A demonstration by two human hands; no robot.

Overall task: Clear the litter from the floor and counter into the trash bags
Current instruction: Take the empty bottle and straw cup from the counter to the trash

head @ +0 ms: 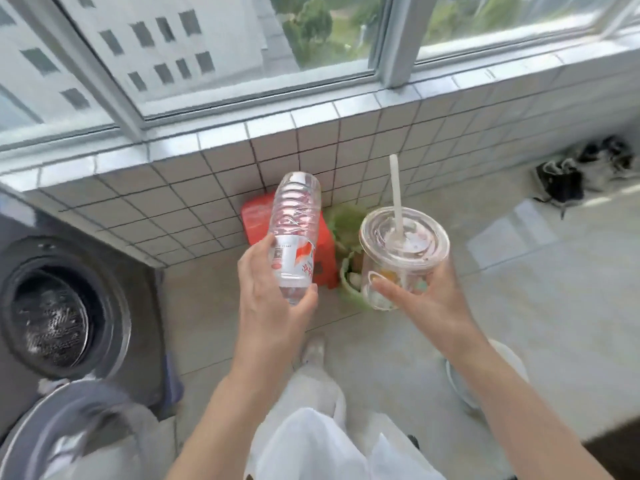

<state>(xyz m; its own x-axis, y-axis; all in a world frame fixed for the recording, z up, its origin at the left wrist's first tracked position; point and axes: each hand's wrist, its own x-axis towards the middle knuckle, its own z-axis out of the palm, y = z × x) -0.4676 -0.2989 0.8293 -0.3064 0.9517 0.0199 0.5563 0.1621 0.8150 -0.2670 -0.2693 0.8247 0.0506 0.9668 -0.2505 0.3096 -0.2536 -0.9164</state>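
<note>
A: Where's our bag?
B: The green trash bag [349, 271] sits on the floor straight ahead, below both hands, nearer the right.
A: And each grip?
B: Left hand [273, 303] wraps the water bottle [294, 233], base pointing away; right hand [426, 299] holds the lidded cup [401, 254] upright.

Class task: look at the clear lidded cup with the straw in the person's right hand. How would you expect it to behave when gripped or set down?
The cup looks thin, clear plastic, so it would probably flex under the right hand. It appears nearly empty, so likely light. With the tall straw standing up, it may tip easily.
</note>
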